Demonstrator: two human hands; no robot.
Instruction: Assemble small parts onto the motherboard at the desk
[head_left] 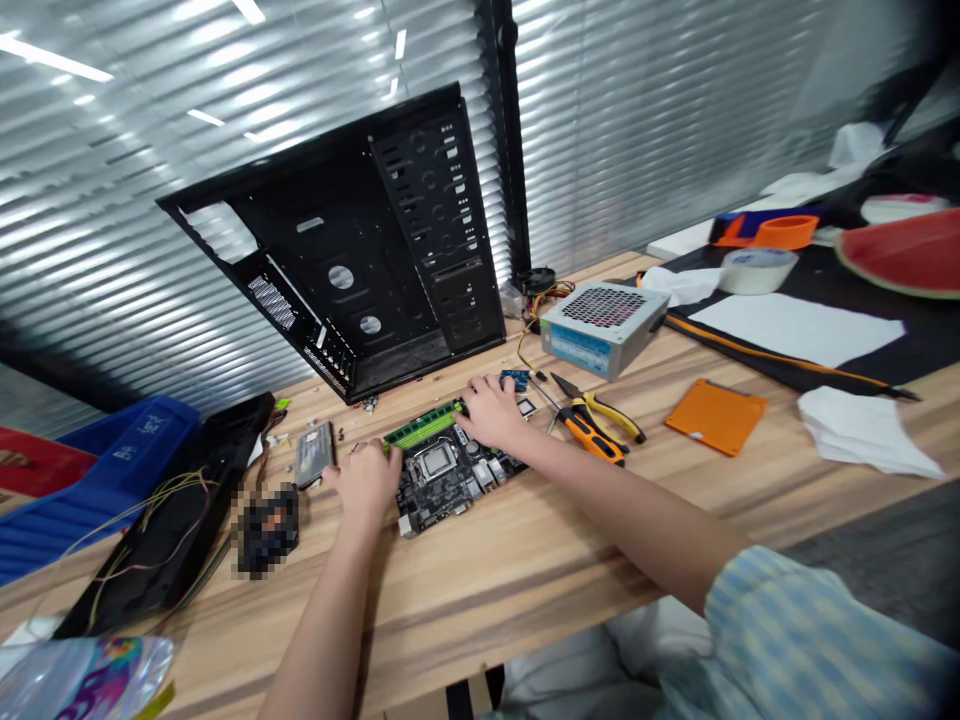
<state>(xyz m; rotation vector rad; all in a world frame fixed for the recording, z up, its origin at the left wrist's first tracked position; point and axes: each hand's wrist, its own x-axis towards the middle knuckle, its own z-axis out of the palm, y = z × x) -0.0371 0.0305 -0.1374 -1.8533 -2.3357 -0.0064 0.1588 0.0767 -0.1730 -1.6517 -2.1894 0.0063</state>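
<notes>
A black motherboard (442, 490) lies flat on the wooden table, its silver processor (435, 460) showing in the socket. Along its far edge runs a green RAM stick (424, 426) at the bright green slots. At the stick's left end, my left hand (367, 482) has its fingers curled and closed on it. My right hand (491, 412) grips the opposite end, with the thumb on the near side. Whether the stick is fully seated cannot be made out. A small blue circuit board (514, 380) lies just beyond my right hand.
An open black computer case (337, 250) stands behind the board. To the right are a power supply (604, 325), pliers (600, 405), an orange-handled screwdriver (589, 435) and an orange square (716, 415). A drive (315, 453), a black case panel (172, 530) and a blue bin (127, 470) lie left.
</notes>
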